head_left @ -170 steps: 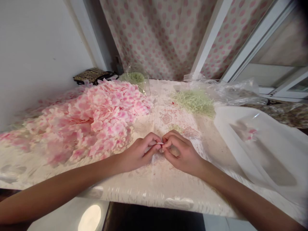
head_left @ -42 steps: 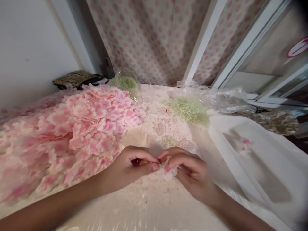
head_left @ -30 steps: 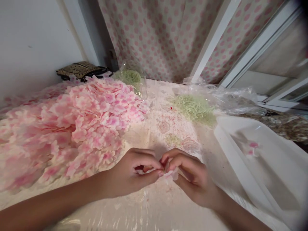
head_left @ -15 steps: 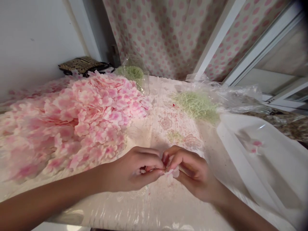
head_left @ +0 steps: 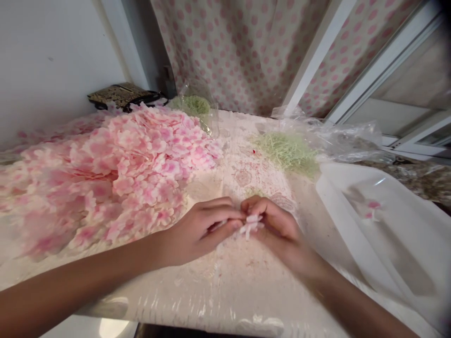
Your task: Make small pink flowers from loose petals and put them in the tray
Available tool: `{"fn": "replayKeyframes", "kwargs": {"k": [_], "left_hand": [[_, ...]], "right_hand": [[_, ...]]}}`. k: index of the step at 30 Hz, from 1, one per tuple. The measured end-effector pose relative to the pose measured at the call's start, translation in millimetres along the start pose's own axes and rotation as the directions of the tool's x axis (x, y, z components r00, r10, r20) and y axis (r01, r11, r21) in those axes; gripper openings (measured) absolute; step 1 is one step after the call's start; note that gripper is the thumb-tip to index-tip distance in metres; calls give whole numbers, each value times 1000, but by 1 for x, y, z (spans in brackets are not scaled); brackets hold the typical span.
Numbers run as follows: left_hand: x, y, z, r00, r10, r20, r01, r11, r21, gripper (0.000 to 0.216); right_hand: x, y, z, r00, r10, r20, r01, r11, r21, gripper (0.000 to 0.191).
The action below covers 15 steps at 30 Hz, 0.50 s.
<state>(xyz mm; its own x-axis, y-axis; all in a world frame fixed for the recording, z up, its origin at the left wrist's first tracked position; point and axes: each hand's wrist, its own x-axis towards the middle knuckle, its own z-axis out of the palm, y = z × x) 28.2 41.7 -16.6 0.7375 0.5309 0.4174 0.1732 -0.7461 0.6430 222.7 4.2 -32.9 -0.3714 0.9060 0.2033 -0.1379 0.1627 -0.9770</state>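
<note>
Above the middle of the table, my two hands meet at a small pale pink artificial flower [head_left: 252, 225]. My right hand [head_left: 278, 227] pinches it between thumb and fingers, the petals showing by the thumb. The thumb and forefinger of my left hand [head_left: 207, 227] are closed at the flower's left side, and what lies between those fingertips is too small to make out. A large heap of pink artificial flower petals [head_left: 141, 155] spreads to the left of my hands. Beyond my right hand lies a pile of thin pale green strands [head_left: 289, 152].
At the right stands a white tray [head_left: 398, 253] with a few pink flowers [head_left: 372, 210] in it. Clear plastic wrap [head_left: 348, 138] lies behind it. A bag of green strands [head_left: 195, 105] and a patterned pouch [head_left: 116, 94] sit at the back, before a dotted curtain [head_left: 232, 51].
Both hands have risen slightly away from me with the flower. It has turned, so its petals now show more edge-on beside my right thumb.
</note>
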Motion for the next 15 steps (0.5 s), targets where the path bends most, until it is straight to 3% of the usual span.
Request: {"fn": "replayKeyframes", "kwargs": {"k": [2, 4, 7, 10, 13, 15], "left_hand": [[-1, -6, 0, 995, 68, -71, -58, 990, 130, 28], [-3, -11, -1, 985, 145, -94, -113, 954, 278, 25], [-4, -16, -1, 970, 233, -74, -186, 899, 397, 12], [-1, -14, -2, 943, 331, -33, -282, 847, 451, 15], [0, -7, -2, 934, 357, -33, -311, 851, 424, 12], [0, 0, -2, 962, 271, -21, -261, 941, 214, 9]], "right_hand": [[1, 2, -2, 996, 72, -51, -66, 992, 110, 6], [2, 4, -5, 993, 115, -35, -103, 964, 243, 3], [3, 7, -5, 989, 149, -18, -133, 924, 358, 5], [4, 8, -2, 983, 181, 7, -167, 892, 421, 8], [4, 9, -2, 979, 195, 54, -199, 872, 448, 10], [4, 10, -3, 975, 212, 71, -223, 895, 387, 9]]}}
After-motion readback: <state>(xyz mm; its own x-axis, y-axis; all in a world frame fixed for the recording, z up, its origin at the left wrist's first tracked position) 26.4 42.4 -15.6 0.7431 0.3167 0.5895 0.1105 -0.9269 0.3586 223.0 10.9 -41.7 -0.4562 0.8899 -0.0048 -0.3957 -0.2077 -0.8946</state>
